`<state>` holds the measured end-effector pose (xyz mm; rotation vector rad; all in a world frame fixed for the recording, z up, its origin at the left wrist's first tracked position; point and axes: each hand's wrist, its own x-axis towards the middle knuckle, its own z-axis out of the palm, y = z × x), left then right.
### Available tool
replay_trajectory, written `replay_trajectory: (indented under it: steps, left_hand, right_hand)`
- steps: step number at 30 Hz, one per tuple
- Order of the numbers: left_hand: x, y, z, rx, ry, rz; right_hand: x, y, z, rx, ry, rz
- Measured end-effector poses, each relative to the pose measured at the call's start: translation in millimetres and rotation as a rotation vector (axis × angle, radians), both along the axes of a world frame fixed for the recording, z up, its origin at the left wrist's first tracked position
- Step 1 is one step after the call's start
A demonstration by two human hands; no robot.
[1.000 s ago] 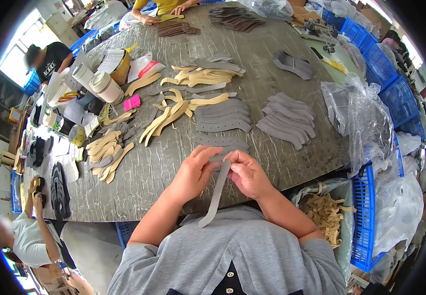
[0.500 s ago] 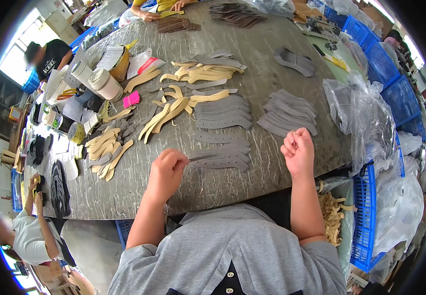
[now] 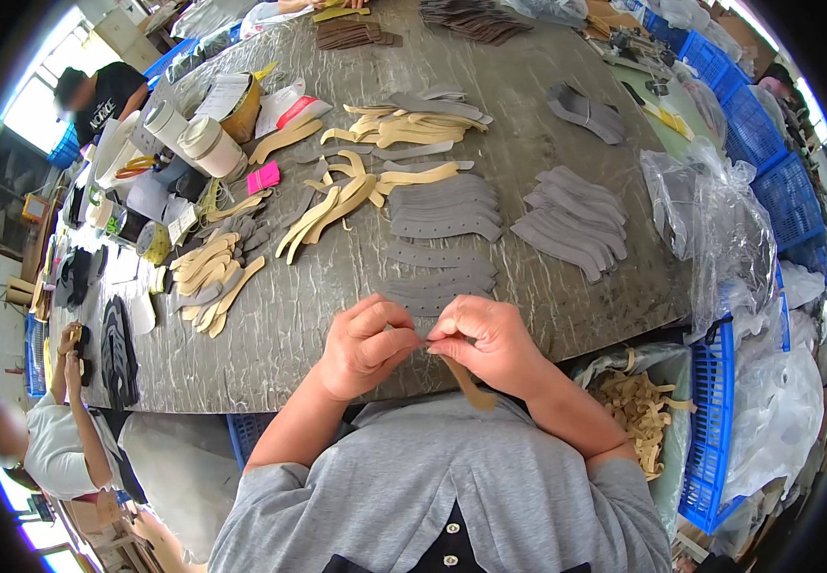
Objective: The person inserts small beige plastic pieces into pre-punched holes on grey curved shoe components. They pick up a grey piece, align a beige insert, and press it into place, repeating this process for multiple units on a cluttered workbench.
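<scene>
My left hand [image 3: 368, 346] and my right hand [image 3: 490, 342] meet at the near edge of the table, thumbs and fingertips pinched together. Between them they hold the upper end of a curved tan strip [image 3: 471, 385], which hangs below my right hand toward my shirt. Fingers cover its top end. Just beyond the hands lies a small group of grey perforated strips [image 3: 440, 288], partly hidden by them. Behind it sits a larger stack of grey perforated strips [image 3: 444, 207]. To its right is a fanned stack of grey strips [image 3: 574, 224].
Tan strips [image 3: 337, 205] and more tan strips [image 3: 208, 272] lie in heaps at left, near a white jar [image 3: 211, 148] and a pink pad [image 3: 263, 177]. At right are clear plastic bags [image 3: 719, 229], blue crates [image 3: 705, 420] and a bin of tan scraps [image 3: 628, 411]. Co-workers sit at left.
My right hand has come down and left to meet my left hand, which has drawn nearer to me, off the grey strips. The hanging tan strip now shows between them.
</scene>
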<state>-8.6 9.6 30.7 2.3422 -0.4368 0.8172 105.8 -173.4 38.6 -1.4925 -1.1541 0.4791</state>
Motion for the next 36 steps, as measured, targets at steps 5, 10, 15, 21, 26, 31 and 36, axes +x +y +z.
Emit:
replay_trajectory:
  steps: [5, 10, 15, 21, 26, 31, 36]
  left_hand:
    - [1.1, -3.2, -1.4, -0.042, 0.016, 0.009]
    - [-0.1, -7.4, -12.0, -0.152, 0.072, 0.056]
    - [-1.8, -5.3, -8.0, -0.082, 0.039, 0.108]
    - [-12.7, 2.2, -2.8, 0.079, 0.02, 0.204]
    - [-23.1, 4.9, -4.1, 0.151, 0.027, 0.271]
    - [-15.4, 2.5, -0.9, 0.146, 0.053, 0.243]
    - [-17.2, 1.7, 15.0, 0.412, 0.301, 0.11]
  right_hand:
    - [-4.9, 2.0, -5.2, 0.031, -0.126, -0.016]
    - [1.8, -0.8, -11.5, 0.018, 0.038, 0.057]
    - [5.4, -12.5, -35.2, 0.271, 0.702, 0.034]
    - [38.2, -69.8, -48.9, 0.373, 1.065, -0.193]
    - [62.4, -210.8, -59.5, 0.032, 0.914, -0.584]
    - [49.6, -425.9, -163.5, -1.187, -0.255, -0.514]
    - [48.3, -288.0, -88.4, -0.598, 0.032, -0.988]
